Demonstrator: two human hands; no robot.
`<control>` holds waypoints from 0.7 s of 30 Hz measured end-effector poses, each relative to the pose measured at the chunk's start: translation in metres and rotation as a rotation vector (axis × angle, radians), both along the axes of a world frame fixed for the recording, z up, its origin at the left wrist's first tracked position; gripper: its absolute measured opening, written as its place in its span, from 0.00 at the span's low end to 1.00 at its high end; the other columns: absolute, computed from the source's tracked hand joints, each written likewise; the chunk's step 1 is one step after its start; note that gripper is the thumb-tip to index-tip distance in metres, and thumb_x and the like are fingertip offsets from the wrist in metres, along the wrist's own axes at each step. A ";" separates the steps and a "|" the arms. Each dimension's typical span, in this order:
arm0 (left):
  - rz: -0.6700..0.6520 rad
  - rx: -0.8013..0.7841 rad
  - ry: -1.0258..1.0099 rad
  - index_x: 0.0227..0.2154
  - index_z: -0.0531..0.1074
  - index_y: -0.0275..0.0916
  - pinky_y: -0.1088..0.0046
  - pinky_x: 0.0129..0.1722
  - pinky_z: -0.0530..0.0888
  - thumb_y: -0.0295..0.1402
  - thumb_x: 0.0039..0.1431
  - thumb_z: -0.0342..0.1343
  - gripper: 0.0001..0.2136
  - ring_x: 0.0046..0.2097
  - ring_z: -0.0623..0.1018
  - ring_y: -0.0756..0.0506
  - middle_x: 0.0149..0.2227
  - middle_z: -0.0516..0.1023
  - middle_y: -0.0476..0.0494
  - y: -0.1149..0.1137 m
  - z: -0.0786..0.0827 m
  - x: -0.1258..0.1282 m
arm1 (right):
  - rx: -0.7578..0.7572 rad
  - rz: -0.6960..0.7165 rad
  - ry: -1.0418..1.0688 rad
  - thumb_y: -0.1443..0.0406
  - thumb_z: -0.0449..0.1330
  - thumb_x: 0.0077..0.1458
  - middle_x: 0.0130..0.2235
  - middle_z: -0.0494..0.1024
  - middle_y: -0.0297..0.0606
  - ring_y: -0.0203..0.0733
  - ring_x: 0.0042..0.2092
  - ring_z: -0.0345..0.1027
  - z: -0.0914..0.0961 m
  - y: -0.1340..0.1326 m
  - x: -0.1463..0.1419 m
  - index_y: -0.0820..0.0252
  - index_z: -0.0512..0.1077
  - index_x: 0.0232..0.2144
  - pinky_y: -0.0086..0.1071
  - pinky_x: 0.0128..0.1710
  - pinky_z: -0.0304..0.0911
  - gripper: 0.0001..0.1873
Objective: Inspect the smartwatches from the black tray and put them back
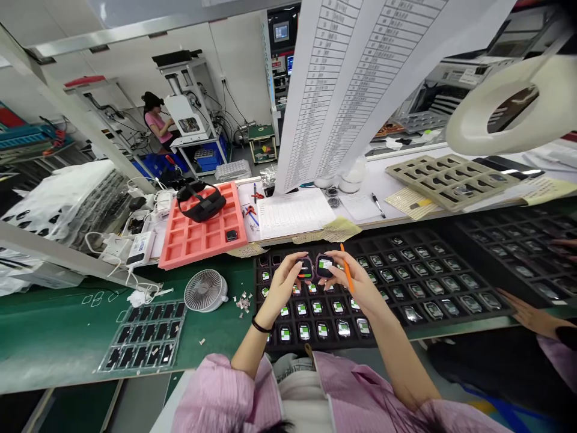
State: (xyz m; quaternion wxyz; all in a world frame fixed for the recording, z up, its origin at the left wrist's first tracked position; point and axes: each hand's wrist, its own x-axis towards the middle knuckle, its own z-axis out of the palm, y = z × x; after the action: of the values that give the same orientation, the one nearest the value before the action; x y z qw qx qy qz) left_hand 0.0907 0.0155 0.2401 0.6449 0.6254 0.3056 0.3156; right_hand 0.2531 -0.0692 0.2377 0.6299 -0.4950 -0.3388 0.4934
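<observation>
The left hand (280, 287) gripped a watch-like device (305, 269) and the right hand (356, 284) a second device (324, 265), with an orange pen (347, 270) tucked alongside, held together above the black tray (315, 347), seemingly for comparison.

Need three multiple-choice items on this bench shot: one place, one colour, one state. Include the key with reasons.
1. Where is the small round fan?
A) On the green mat, beside the black tray
B) Inside the red foam tray
C) On the paper sheet

2. What colour is the stick in the right hand?
A) Blue
B) Orange
C) Black

3. What is the left hand doing?
A) Resting flat on the mat
B) Lying open and empty
C) Holding a small dark device

1 A: the fan stands on the mat, left of the tray.
2 B: the stick shows bright orange against the hand.
3 C: the device sits pinched in that hand.
</observation>
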 end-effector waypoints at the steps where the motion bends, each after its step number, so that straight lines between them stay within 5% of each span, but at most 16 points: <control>1: -0.004 0.003 0.000 0.50 0.69 0.40 0.77 0.24 0.68 0.45 0.61 0.51 0.19 0.28 0.71 0.52 0.40 0.72 0.44 -0.003 0.001 0.003 | 0.004 0.000 0.002 0.57 0.63 0.53 0.47 0.74 0.38 0.36 0.30 0.74 0.001 -0.003 0.003 0.53 0.69 0.44 0.35 0.30 0.74 0.17; 9: 0.023 -0.016 -0.022 0.50 0.70 0.41 0.77 0.26 0.70 0.46 0.62 0.49 0.19 0.30 0.72 0.51 0.43 0.73 0.43 -0.023 0.003 0.016 | -0.035 -0.033 -0.006 0.57 0.66 0.50 0.46 0.74 0.38 0.34 0.26 0.72 0.004 -0.017 0.011 0.55 0.70 0.42 0.30 0.21 0.71 0.18; 16: -0.016 -0.054 -0.006 0.51 0.69 0.40 0.76 0.28 0.71 0.45 0.63 0.49 0.19 0.31 0.72 0.51 0.41 0.73 0.43 -0.016 0.006 0.006 | -0.037 -0.050 0.024 0.56 0.63 0.52 0.44 0.74 0.38 0.34 0.25 0.72 0.002 -0.014 0.001 0.55 0.70 0.42 0.29 0.17 0.70 0.17; 21: -0.211 -0.107 -0.083 0.57 0.63 0.43 0.74 0.36 0.74 0.39 0.55 0.61 0.27 0.39 0.75 0.47 0.46 0.73 0.41 -0.003 0.026 -0.014 | -0.030 -0.032 0.055 0.63 0.70 0.44 0.42 0.74 0.36 0.37 0.28 0.73 0.012 -0.006 -0.008 0.53 0.70 0.43 0.28 0.19 0.70 0.22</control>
State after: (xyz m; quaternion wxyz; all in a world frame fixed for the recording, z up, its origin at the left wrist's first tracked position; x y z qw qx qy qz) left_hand 0.0763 0.0125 0.2663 0.7190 0.6052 0.2276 0.2550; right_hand 0.2449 -0.0750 0.2501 0.6393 -0.4958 -0.3060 0.5018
